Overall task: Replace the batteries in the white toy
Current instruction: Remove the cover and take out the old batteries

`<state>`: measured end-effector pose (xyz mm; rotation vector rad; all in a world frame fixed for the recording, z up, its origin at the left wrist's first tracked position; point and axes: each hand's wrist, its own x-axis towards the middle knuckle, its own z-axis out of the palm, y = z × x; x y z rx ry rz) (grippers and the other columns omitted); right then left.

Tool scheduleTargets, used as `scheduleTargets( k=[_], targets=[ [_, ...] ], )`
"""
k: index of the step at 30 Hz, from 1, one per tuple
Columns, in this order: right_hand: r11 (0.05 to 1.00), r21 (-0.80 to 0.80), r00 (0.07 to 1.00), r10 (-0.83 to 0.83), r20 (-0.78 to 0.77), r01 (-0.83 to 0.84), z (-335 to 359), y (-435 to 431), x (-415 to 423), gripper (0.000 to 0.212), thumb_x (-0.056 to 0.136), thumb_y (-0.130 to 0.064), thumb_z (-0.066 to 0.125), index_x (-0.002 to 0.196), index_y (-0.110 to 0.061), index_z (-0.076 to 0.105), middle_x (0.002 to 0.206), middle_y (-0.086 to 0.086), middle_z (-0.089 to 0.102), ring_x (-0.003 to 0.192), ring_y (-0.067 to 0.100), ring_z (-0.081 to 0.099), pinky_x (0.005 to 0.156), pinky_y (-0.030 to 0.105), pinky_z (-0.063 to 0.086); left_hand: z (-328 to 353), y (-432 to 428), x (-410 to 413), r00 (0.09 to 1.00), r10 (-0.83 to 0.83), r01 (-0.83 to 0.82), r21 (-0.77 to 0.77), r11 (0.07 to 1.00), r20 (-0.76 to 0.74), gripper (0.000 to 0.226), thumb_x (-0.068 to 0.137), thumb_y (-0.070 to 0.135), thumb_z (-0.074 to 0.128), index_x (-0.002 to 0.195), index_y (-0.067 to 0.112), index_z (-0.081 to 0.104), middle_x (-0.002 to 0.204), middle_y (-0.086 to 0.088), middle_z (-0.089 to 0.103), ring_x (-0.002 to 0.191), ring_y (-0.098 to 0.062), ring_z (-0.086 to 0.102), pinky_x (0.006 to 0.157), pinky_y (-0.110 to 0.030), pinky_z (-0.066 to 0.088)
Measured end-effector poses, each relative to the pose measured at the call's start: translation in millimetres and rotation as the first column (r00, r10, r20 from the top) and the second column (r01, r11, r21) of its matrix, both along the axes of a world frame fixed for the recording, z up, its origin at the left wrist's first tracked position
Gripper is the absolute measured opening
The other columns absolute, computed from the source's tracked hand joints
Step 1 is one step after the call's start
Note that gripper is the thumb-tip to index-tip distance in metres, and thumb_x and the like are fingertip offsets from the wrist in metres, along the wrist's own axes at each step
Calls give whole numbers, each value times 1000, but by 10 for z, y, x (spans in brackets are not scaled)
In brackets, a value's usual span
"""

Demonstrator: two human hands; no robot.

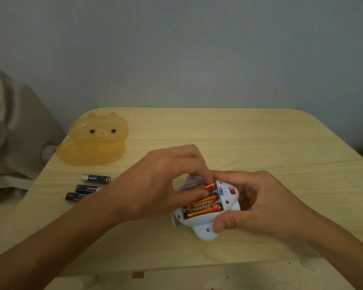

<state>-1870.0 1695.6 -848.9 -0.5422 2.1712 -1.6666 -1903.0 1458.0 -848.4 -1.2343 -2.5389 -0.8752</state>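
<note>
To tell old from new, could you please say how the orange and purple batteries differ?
The orange batteries sit in the open compartment of the white toy; the purple batteries lie loose on the table. The left hand pinches one orange battery while the right hand holds the toy; the purple batteries lie unheld. Both sets number three, similar in size.
</note>
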Motion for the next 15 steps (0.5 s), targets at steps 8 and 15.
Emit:
scheduleTargets(
  k=[8,15],
  targets=[
    [999,42,999,-16,-37,17,16,-27,0,71,64,-5,94,123,-41,76,111,-2,85,102,18,83,89,27,64,49,92,100,991,129,-131,-40,991,-41,30,86,47,64,103,29,81,93,19,73,81,-1,67,70,-23,57],
    [992,106,998,-59,-31,62,12,-20,19,75,56,-20,95,124,-43,73,109,-9,85,101,13,82,95,32,64,224,82,117,944,237,-293,252,922,229,9,83,31,76,92,33,75,85,18,78,84,2,71,68,-9,50]
  ],
)
